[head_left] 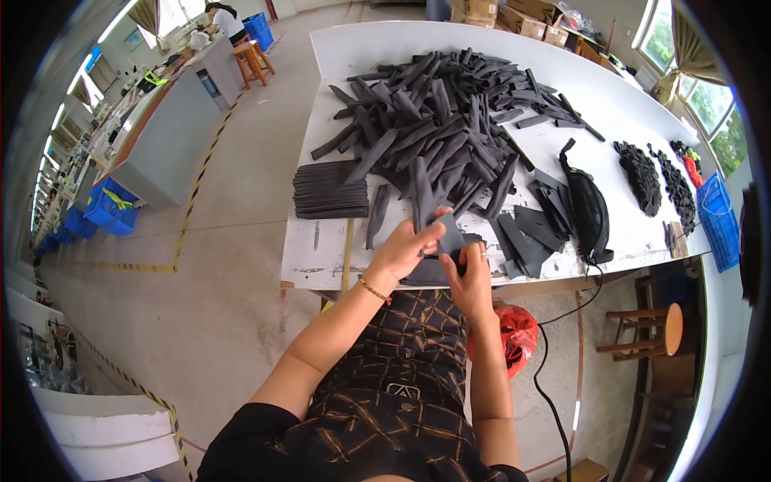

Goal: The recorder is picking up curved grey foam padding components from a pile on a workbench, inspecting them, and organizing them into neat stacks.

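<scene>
The head view shows a large white table with a raised back edge (321, 259), and across its middle a wide, loose heap of dark grey fabric tubes (450, 120). At the heap's near left side sits a neat stack of flat, dark grey fabric strips (329, 191). To the right of the heap, flat dark grey rectangular pieces (536, 233) lie fanned over one another, just beside a long black zippered fabric pouch (588, 205). Farther right on the table is a gathered bunch of black material (638, 178), near a blue plastic crate (719, 221) at the table's right end. Below the table stand a round-topped wooden stool (642, 331) and, nearer the person, a red plastic bag (518, 333).

Both hands meet over the near edge of the table. The left hand (408, 247) pinches a smooth, dark grey flat piece (450, 230) between thumb and fingers; whether it also grips the tube behind it, I cannot tell. The right hand (472, 279) has its fingers curled, pinching the same piece near its lower end. The piece slants between the hands, in front of the heap. A thin beaded bracelet (374, 292) circles the left wrist.
</scene>
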Available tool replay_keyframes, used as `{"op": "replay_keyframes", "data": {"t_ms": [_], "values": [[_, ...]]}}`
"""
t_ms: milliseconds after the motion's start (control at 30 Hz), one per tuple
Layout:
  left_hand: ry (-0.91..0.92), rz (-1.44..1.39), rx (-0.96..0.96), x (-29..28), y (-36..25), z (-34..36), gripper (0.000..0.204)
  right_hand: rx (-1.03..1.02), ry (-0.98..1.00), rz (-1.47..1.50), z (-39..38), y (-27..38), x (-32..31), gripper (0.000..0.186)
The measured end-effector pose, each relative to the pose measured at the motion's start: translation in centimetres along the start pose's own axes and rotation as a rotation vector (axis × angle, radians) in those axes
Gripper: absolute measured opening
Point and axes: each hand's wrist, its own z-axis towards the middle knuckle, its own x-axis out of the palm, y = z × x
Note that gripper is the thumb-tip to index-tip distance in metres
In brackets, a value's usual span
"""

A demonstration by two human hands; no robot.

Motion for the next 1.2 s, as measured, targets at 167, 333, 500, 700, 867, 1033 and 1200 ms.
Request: {"op": "replay_keyframes", "data": {"t_ms": [167, 333, 500, 700, 867, 1033, 1200], "values": [[0.009, 0.104, 0.020, -0.5, 0.0, -0.6, 0.044, -0.127, 0.053, -0.052, 0.3, 1.0, 0.3, 0.028], [-0.061, 0.079, 0.049, -0.4, 0.2, -0.6, 0.043, -0.202, 0.006, -0.005, 1.1, 0.9, 1.2, 0.025], [-0.327, -0.205, 0.056, -3.3, -2.2, 0.4, 0.057, -0.076, -0.055, 0.072, 0.6, -0.1, 0.4, 0.026], [-0.446, 0.203, 0.208, -3.8, -1.2, 0.3, 0.027, -0.006, 0.048, 0.145, -0.5, 1.6, 1.5, 0.049], [-0.370, 0.269, 0.227, -3.4, -1.1, 0.2, 0.030, -0.087, 0.163, 0.074, -1.0, 2.1, 2.4, 0.049], [-0.329, 0.205, 0.025, -3.6, -1.6, -0.6, 0.025, -0.076, 0.114, -0.067, -0.6, 1.8, 2.0, 0.051], [-0.319, -0.042, -0.070, -4.3, -2.1, -0.6, 0.021, 0.009, 0.043, 0.036, -0.7, 0.9, 0.2, 0.046]]}}
